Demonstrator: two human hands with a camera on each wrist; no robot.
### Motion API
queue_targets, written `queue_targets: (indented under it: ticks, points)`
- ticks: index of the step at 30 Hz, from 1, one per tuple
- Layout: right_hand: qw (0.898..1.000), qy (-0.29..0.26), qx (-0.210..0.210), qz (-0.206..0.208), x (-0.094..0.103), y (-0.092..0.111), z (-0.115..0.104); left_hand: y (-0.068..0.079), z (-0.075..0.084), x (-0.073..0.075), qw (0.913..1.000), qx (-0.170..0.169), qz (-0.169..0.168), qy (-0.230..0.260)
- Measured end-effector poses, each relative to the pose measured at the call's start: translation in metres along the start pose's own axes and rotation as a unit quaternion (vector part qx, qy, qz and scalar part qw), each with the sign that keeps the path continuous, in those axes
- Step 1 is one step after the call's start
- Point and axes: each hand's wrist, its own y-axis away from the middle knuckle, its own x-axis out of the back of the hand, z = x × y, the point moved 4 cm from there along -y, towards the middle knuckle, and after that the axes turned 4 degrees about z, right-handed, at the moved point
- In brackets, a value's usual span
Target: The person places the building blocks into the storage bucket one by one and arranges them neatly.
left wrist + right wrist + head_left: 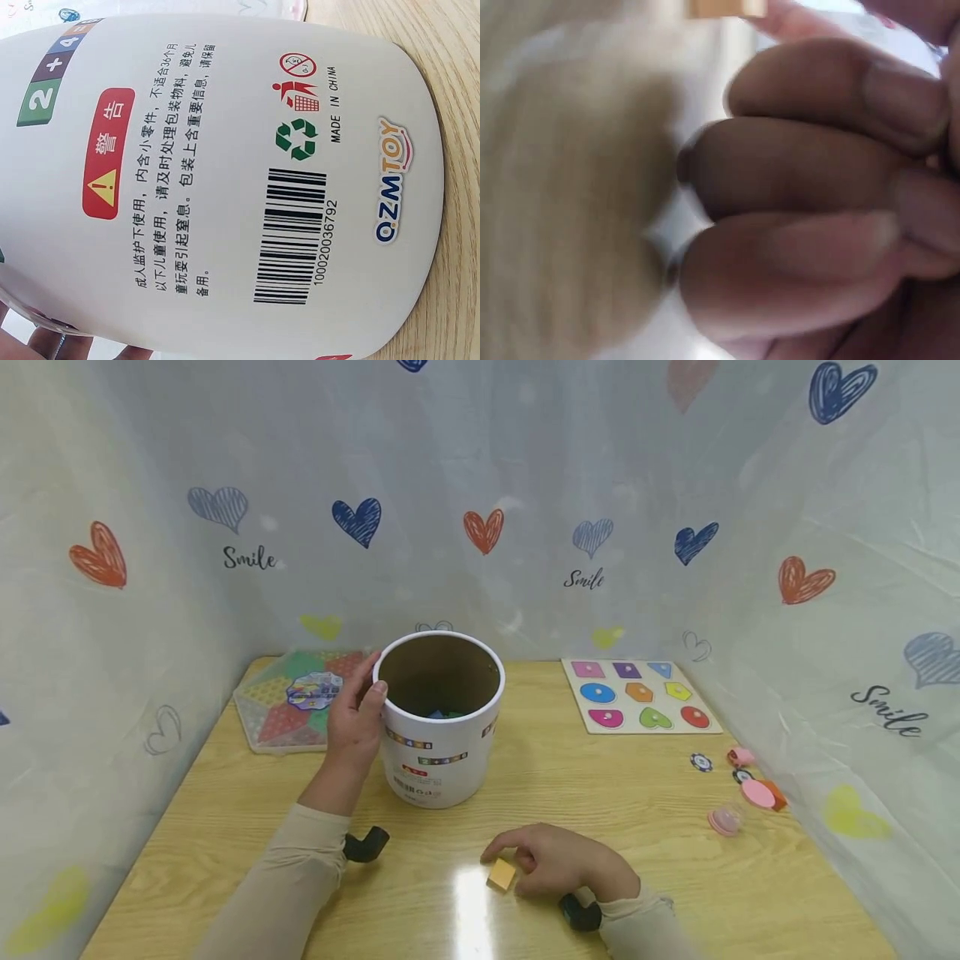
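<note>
A tall white bucket [438, 760] with printed sums and a barcode stands on the table. My left hand [356, 714] holds it at the left of its rim, thumb at the near side; the left wrist view shows the bucket's printed wall [225, 187] up close. Deep inside lie small blue and green pieces [442, 715]. Nearer me, my right hand [558, 864] pinches a small yellow-orange block [501, 875] between index finger and thumb, low over the table. Its other fingers [802, 165] are curled in, and the block [724, 7] shows at the top edge of the right wrist view.
A clear case of coloured pieces [281, 706] lies behind my left hand. At the back right is a shape puzzle board [637, 695]. Along the right edge sit a poker chip [701, 762], a pink disc [757, 793] and a small clear dome [725, 821]. Printed curtains surround the table.
</note>
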Motion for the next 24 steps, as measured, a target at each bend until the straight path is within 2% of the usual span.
queue_targets:
  ticks: [6,9,15,18,21,24]
  points:
    - [0.999,0.031,0.019,0.018,-0.007,-0.007,0.0,0.001,0.007,0.001,0.9995,-0.025,-0.004,0.016]
    - [0.999,0.037,0.024,0.018,-0.007,-0.008,0.0,0.001,0.008,0.001,0.9995,-0.026,-0.006,0.016]
    - [0.999,0.037,0.019,0.025,-0.003,-0.007,-0.001,-0.005,-0.013,0.002,0.9998,-0.017,-0.004,0.012]
    - [0.999,0.038,0.014,0.036,0.004,-0.006,-0.003,-0.008,-0.023,0.002,0.9999,-0.011,0.0,0.007]
    - [0.998,0.031,0.018,0.06,0.018,-0.006,-0.01,-0.008,-0.025,0.002,0.9999,-0.012,0.002,0.004]
    - [0.991,0.018,0.063,0.113,0.039,-0.008,-0.026,-0.008,-0.023,0.002,0.9999,-0.015,0.0,0.003]
